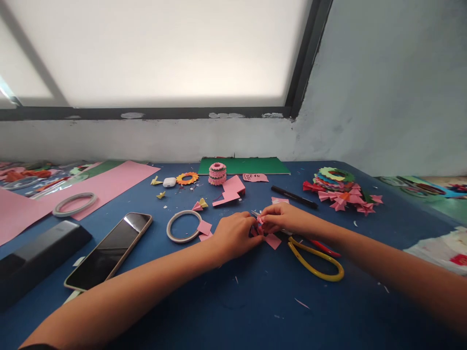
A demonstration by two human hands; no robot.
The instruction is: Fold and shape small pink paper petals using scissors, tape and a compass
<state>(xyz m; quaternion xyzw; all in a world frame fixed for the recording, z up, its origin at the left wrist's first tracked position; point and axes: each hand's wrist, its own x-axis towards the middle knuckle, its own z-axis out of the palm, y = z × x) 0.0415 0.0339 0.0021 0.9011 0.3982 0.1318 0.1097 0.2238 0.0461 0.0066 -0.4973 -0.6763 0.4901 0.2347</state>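
My left hand and my right hand meet at the middle of the blue table, fingers curled and pinched together on a small folded pink paper piece. More pink paper squares lie close by: one just under my right hand, another by a tape ring left of my left hand. Yellow-handled scissors lie under my right forearm.
A phone and a black case lie at the left, with a second tape ring on a pink sheet. A black marker, a stack of paper rings, a green sheet and coloured paper shapes sit behind.
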